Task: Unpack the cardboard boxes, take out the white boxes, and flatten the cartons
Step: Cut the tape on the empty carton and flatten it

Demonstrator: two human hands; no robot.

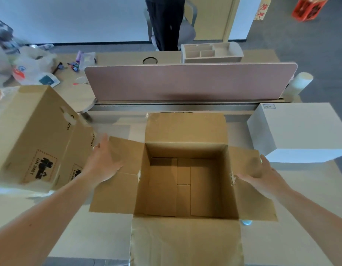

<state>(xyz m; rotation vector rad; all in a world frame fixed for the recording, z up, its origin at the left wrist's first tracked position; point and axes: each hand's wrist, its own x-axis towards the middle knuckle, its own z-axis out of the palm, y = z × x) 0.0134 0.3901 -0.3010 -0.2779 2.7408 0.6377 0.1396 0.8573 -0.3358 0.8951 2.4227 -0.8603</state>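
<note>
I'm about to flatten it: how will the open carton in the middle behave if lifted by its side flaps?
The open carton looks empty, so probably light. Its flaps lie spread at creased hinges, so they would likely fold rather than carry it. With the bottom closed, the walls should stay fairly stiff.

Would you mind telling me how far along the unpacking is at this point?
Done: the centre carton stands open and empty; a white box sits beside it on the right. In hand: the left hand and right hand rest on its side flaps. Left: flattening it, and the printed carton at left.
</note>
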